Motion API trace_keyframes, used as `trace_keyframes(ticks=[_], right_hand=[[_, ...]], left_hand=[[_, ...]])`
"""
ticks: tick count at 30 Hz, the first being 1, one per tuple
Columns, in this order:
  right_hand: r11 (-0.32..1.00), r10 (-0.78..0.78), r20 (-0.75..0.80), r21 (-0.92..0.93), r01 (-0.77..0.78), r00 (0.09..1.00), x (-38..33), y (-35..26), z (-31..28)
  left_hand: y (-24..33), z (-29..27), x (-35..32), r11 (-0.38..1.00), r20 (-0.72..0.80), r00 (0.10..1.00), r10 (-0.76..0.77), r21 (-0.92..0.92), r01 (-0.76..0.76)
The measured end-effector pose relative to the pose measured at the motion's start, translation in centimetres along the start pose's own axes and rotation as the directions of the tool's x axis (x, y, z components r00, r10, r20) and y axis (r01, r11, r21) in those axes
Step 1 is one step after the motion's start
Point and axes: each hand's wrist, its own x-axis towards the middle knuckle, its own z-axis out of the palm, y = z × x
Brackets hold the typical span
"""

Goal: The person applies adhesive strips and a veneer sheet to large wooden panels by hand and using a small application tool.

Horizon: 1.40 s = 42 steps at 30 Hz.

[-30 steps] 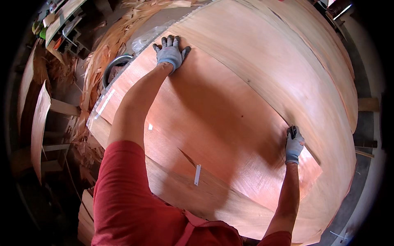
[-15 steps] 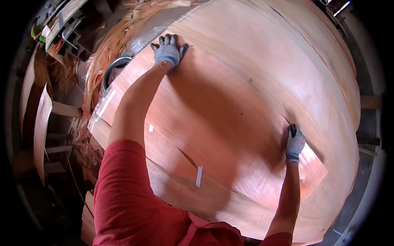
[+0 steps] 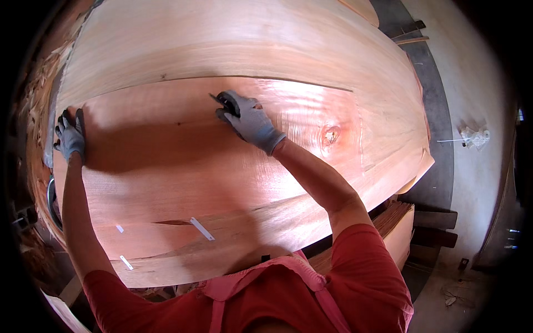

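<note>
A reddish wood veneer sheet [image 3: 166, 150] lies flat over larger, paler veneer sheets [image 3: 222, 41]. My left hand [image 3: 70, 136], in a grey-blue glove with dark fingertips, presses flat near the sheet's left end, fingers spread. My right hand [image 3: 250, 119], gloved alike, is closed round a small dark utility knife [image 3: 226, 102]. The knife's thin tip points up and left, close to the far edge of the reddish sheet; whether it touches the wood I cannot tell. Toward the right end of that sheet is a knot with a pale hole [image 3: 331, 135].
White tape strips [image 3: 202, 228] stick to the veneer on the near side. Wood shavings [image 3: 36, 105] heap up beyond the left edge. A stack of sheets [image 3: 397, 222] stands near right, beside dark timber ends [image 3: 436, 219] and a grey floor strip [image 3: 436, 116].
My view has turned, so the sheet now runs across it. My right hand with the knife has moved left along the sheet's far edge, nearer my left hand, which still lies flat.
</note>
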Motion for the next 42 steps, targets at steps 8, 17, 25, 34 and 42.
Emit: trace_keyframes(ticks=[8,17,25,34,42], right_hand=[[0.960,-0.220,0.172,-0.135,0.244,0.960,4.5,-4.3,2.9],[0.823,-0.417,0.337,-0.254,0.508,0.844,15.9,-14.5,11.0],[0.736,-0.436,0.394,-0.362,0.572,0.809,24.6,-21.9,22.2],[0.670,-0.378,0.487,-0.444,0.595,0.788,28.9,-25.6,26.1],[0.623,-0.363,0.512,-0.489,0.611,0.779,28.9,-26.8,26.8]], left_hand=[[1.1,-6.5,-1.2,0.970,0.138,0.982,0.131,-0.221,-0.099],[3.0,-8.1,-5.0,0.964,0.034,0.998,-0.046,-0.262,0.054],[2.8,-8.0,-5.1,0.923,0.019,0.998,-0.057,-0.380,0.060],[2.7,-8.2,-5.1,0.914,0.004,0.996,-0.094,-0.396,0.088],[2.7,-8.5,-5.3,0.909,0.055,0.994,-0.095,-0.403,0.109]])
